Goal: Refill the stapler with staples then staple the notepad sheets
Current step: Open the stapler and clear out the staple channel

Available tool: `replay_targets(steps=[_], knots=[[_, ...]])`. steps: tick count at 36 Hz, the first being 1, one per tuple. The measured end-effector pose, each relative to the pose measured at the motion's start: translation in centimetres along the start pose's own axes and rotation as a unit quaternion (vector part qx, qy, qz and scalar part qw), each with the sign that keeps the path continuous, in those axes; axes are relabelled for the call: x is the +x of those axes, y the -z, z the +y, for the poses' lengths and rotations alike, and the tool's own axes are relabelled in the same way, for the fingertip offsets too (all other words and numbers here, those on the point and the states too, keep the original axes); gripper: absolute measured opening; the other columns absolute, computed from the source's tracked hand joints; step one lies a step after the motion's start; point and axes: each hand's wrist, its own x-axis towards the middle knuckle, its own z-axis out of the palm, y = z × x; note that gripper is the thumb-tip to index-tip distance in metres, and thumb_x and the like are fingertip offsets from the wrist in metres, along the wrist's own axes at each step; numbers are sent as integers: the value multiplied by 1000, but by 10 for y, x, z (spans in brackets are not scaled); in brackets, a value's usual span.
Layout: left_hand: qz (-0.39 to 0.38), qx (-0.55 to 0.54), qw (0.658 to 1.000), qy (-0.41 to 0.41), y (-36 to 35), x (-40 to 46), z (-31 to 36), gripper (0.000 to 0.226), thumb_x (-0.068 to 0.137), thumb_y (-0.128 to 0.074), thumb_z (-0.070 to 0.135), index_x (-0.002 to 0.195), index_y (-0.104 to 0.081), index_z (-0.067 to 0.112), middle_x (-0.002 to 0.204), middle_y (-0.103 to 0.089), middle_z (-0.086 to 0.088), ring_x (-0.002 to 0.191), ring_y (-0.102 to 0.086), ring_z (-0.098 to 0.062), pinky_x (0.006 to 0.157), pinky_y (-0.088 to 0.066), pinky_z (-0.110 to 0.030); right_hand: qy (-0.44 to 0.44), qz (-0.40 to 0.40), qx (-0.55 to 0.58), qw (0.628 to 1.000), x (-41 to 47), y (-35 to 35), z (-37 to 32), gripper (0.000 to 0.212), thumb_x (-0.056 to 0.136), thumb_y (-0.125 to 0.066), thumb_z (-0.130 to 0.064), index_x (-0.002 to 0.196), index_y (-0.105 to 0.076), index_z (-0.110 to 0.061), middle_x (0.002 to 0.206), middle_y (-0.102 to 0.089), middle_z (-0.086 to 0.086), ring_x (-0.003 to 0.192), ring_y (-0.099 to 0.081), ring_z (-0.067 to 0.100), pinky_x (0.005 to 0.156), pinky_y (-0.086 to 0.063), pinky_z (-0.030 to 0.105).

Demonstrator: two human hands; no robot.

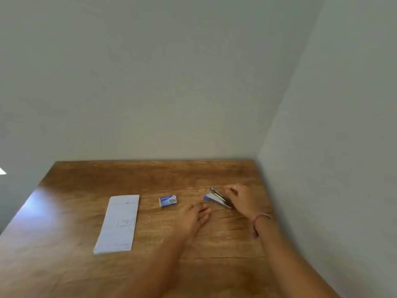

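Right hand (240, 198) holding stapler (217, 198) in a curled grip; left hand (193, 214) lying relaxed on bench (150, 175), risking stapler skidding while being opened unsteadied.

Right hand (241, 201) grips stapler (218, 198); left hand (193, 216) flat on table (86, 211).

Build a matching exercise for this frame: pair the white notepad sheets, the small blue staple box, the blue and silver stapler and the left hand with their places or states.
Things:
1. white notepad sheets
2. small blue staple box
3. blue and silver stapler
4. left hand

Places or states:
A. held by the right hand
B. flat, open on the wooden table
C. farthest left
D. between sheets and stapler

Pairs: 1-C, 2-D, 3-A, 4-B
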Motion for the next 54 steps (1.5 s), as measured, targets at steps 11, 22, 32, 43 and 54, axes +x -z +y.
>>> replay_targets(steps=[11, 22, 32, 43, 54], knots=[[34, -4, 993, -109, -2, 7, -15, 23, 90, -63, 8, 112, -58, 15, 102, -74, -1, 98, -69, -11, 79, -54, -21, 46, -52, -135, 988, 18, -17, -4, 36, 100, -44, -33, 102, -73, -12, 98, -66, 14, 89, -60, 28, 71, -40, 34], [28, 80, 983, -162, 0, 8, -22, 49, 89, -66, 7, 134, -49, 4, 107, -67, 12, 98, -65, 4, 78, -50, -10, 59, -8, -131, 990, 2, -22, -7, 23, 85, -57, -16, 64, -63, -9, 64, -60, 9, 60, -47, 21, 62, -39, 34], [-53, 8, 990, -128, 9, 10, -16, 25, 82, -70, 6, 107, -68, 2, 105, -73, -14, 94, -70, -20, 77, -56, -26, -31, 50, 159, 986, -23, -51, -13, 21, 81, -71, -19, 96, -56, -19, 71, -68, -13, 58, -60, -8, 53, -42, 6], [-86, 24, 989, -121, 12, 12, -14, 20, 87, -65, 8, 106, -70, 10, 104, -74, -9, 93, -70, -17, 75, -55, -25, -81, -62, 401, 910, -30, -52, 0, 25, 76, -77, -18, 99, -68, -24, 89, -74, -7, 90, -69, 10, 76, -53, 20], [-93, -146, 981, -83, 17, 16, -10, 20, 94, -50, -1, 107, -64, 5, 97, -70, -9, 88, -67, -15, 83, -57, -28, -137, -15, 515, 846, -62, -63, 14, 13, 83, -64, 1, 86, -58, -11, 100, -75, 6, 100, -70, 18, 84, -54, 30]])
